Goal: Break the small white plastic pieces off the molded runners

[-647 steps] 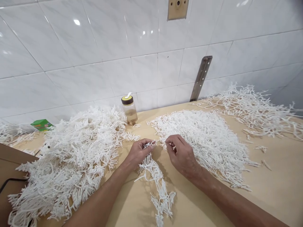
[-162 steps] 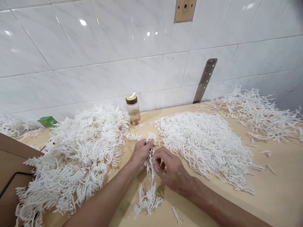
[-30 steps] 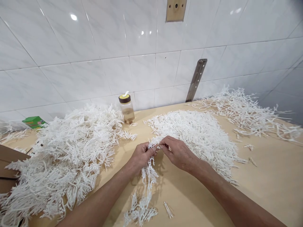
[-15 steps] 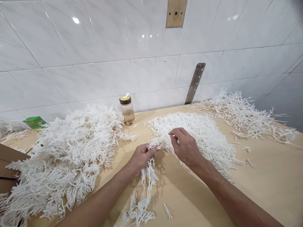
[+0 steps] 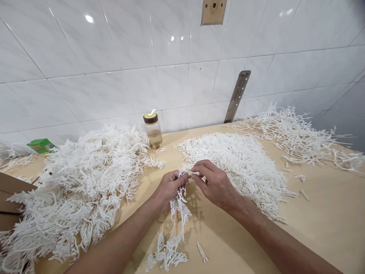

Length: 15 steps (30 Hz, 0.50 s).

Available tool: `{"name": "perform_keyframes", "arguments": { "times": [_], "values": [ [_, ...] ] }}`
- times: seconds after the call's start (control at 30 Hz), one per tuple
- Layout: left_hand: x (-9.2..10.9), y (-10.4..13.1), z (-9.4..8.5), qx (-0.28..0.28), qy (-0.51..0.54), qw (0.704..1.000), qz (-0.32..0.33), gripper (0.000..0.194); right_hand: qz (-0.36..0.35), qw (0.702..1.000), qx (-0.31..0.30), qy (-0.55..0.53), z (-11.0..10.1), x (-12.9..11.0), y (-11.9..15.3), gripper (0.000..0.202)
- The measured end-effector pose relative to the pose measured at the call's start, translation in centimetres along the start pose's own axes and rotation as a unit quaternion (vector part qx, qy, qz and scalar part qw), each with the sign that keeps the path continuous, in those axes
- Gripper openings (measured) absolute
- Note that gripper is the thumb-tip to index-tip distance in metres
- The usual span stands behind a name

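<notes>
My left hand is closed around a white branched plastic strand, whose tufted length dangles below the fingers to the tabletop. Close beside it, my right hand pinches at the top end of the same strand, thumb and fingertips together. What exactly lies between those fingertips is partly hidden. Behind the right hand spreads a low pile of short white pieces. To the left rises a bigger heap of white branched strands. A small bundle of thin white pieces lies on the table near me.
A clear bottle with a dark-rimmed yellow lid stands against the tiled wall. Bare, stringy white strands are heaped at the right back. A green box and a brown box edge are at left. A metal bracket leans by the wall.
My right hand has moved left and down from above the pile of short pieces, and its fingertips now meet the strand at my left hand. The left hand has barely moved.
</notes>
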<state>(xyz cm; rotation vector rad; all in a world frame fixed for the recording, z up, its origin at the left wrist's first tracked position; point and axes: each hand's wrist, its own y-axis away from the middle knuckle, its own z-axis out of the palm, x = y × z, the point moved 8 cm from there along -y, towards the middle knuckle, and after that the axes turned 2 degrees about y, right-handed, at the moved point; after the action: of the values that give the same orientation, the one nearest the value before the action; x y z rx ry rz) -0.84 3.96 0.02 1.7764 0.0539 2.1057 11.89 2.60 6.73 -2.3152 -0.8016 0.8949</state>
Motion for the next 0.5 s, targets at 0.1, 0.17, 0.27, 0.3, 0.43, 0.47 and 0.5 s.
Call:
{"name": "perform_keyframes", "arguments": {
  "times": [0.1, 0.17, 0.27, 0.3, 0.43, 0.47, 0.5],
  "values": [
    [0.0, 0.0, 0.0, -0.002, -0.001, 1.000, -0.003, 0.047, 0.039, 0.999, 0.009, 0.001, 0.1, 0.4, 0.1, 0.010],
    [0.0, 0.0, -0.1, 0.002, -0.002, 1.000, -0.004, 0.046, 0.064, 0.998, 0.014, -0.007, 0.3, 0.8, 0.2, 0.007],
    [-0.1, 0.0, -0.3, 0.008, 0.004, 1.000, -0.003, 0.044, 0.062, 0.997, 0.007, -0.036, 0.8, 0.9, 0.2, 0.009],
    [-0.1, 0.0, -0.3, 0.007, 0.006, 1.000, -0.002, 0.044, 0.058, 0.997, 0.007, -0.045, 0.9, 1.0, 0.1, 0.010],
    [-0.1, 0.0, -0.2, 0.006, 0.001, 1.000, -0.003, 0.044, 0.065, 0.997, 0.002, -0.039, 1.0, 1.1, 0.1, 0.013],
    [-0.2, 0.0, -0.2, 0.007, -0.003, 1.000, -0.004, 0.044, 0.069, 0.997, -0.004, -0.028, 1.1, 1.1, 0.1, 0.013],
    [-0.2, 0.0, -0.2, 0.007, -0.007, 1.000, -0.005, 0.045, 0.070, 0.997, -0.010, -0.014, 1.2, 1.0, 0.2, 0.014]
  ]
}}
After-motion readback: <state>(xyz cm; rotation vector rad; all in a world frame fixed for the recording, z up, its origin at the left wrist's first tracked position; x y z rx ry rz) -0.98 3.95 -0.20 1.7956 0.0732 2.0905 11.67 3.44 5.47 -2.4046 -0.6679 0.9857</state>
